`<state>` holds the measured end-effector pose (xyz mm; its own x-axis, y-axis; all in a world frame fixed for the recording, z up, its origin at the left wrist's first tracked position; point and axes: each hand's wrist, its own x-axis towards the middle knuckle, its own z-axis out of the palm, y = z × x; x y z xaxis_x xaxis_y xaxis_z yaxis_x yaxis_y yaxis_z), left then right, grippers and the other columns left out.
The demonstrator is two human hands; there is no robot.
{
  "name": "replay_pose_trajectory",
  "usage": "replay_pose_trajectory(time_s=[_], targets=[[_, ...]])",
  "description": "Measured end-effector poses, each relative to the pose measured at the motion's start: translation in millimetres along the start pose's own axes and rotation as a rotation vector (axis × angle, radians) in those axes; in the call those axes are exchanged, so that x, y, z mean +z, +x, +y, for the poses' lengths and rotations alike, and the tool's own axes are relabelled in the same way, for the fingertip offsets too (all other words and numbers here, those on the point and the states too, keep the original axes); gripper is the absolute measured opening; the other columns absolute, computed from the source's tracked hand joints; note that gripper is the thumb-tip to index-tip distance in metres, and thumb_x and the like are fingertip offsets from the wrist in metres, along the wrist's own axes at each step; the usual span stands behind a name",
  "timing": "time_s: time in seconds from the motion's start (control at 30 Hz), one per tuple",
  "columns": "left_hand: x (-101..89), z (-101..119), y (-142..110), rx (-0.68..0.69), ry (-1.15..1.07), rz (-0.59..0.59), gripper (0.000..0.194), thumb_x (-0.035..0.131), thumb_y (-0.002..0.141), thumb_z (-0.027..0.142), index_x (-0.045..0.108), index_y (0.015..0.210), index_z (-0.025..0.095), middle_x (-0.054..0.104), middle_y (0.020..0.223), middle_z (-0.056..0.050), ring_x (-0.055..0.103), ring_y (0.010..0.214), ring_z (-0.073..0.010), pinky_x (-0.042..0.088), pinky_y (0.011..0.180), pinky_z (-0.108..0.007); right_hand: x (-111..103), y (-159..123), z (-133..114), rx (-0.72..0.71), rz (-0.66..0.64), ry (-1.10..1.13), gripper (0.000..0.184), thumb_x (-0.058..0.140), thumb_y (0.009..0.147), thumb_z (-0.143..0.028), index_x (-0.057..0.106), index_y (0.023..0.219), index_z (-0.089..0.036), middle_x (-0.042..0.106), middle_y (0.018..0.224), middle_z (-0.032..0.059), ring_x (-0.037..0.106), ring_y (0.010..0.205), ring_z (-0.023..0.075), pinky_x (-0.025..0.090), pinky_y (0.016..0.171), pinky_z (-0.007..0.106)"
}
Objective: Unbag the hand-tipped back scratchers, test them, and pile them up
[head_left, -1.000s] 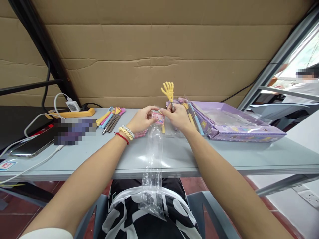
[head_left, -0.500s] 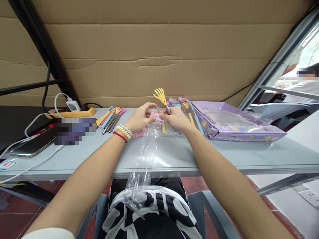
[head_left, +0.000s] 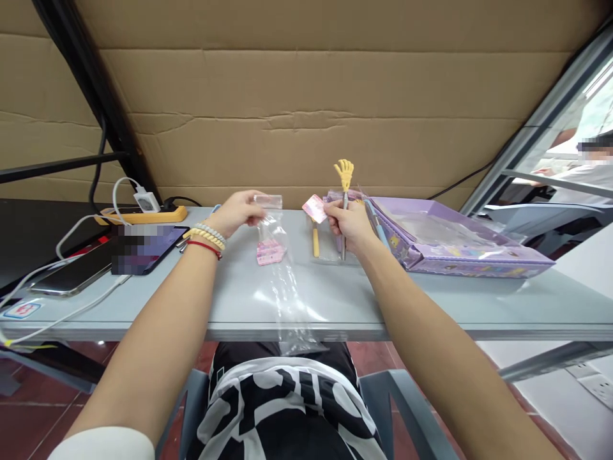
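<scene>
My left hand (head_left: 239,212) is closed, pinching the top of a long clear plastic bag (head_left: 293,303) that hangs down over the table's front edge. In my right hand (head_left: 352,225) is an upright back scratcher (head_left: 345,174) with a yellow hand-shaped head and metal shaft. The same hand pinches a small pink card (head_left: 315,208). More pink cards (head_left: 270,252) lie on the table below my left hand. A yellow handle (head_left: 315,241) shows beside my right hand, by clear packaging. My left hand and wrist hide most of the bundle of scratchers behind them.
A purple tray-like box (head_left: 479,265) with clear plastic inside stands at right. To the left are a phone (head_left: 167,252), another dark phone (head_left: 71,271), white cables and a yellow power strip (head_left: 165,215). Cardboard (head_left: 306,83) rises behind the table; another person sits far right.
My hands have moved apart. My left hand has drawn the plastic bag leftward, and the pink card stays with my right hand. The back scratcher has shifted right and stands more upright.
</scene>
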<state>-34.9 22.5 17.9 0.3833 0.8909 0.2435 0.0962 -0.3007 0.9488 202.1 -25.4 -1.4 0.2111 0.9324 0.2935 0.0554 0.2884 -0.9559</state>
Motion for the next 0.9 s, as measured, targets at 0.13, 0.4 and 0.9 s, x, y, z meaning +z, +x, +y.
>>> replay_pose_trajectory(time_s=[0.13,0.4,0.9], targets=[[-15.2,6,-3,0.046,-0.423,0.198,0.020,0.053,0.055,0.008,0.060,0.073,0.014,0.043,0.050,0.003,0.037,0.041,-0.0066,0.032,0.040,-0.021,9,-4,4,0.084,-0.117,-0.166,0.008,0.058,0.062,-0.013,0.053,0.058,-0.016,0.044,0.043,-0.0055,0.033,0.035,0.0047,0.023,0.034,0.020],[-4.8,6,-3,0.027,-0.449,0.089,0.016,0.057,0.054,0.010,0.059,0.068,0.015,0.041,0.048,0.003,0.035,0.040,-0.0067,0.030,0.038,-0.020,36,-16,10,0.265,-0.362,-0.173,0.006,0.061,0.067,-0.017,0.055,0.067,-0.015,0.065,0.059,0.0024,0.036,0.030,0.0047,0.020,0.029,0.021],[25.9,-8,13,0.098,-0.359,0.454,0.022,0.065,0.063,0.012,0.049,0.078,0.018,0.054,0.056,0.005,0.046,0.042,-0.0071,0.036,0.042,-0.021,18,-14,-2,0.232,-0.396,-0.027,0.038,0.073,0.070,-0.042,0.041,0.072,-0.020,0.064,0.061,0.0036,0.039,0.032,0.0050,0.017,0.031,0.021]])
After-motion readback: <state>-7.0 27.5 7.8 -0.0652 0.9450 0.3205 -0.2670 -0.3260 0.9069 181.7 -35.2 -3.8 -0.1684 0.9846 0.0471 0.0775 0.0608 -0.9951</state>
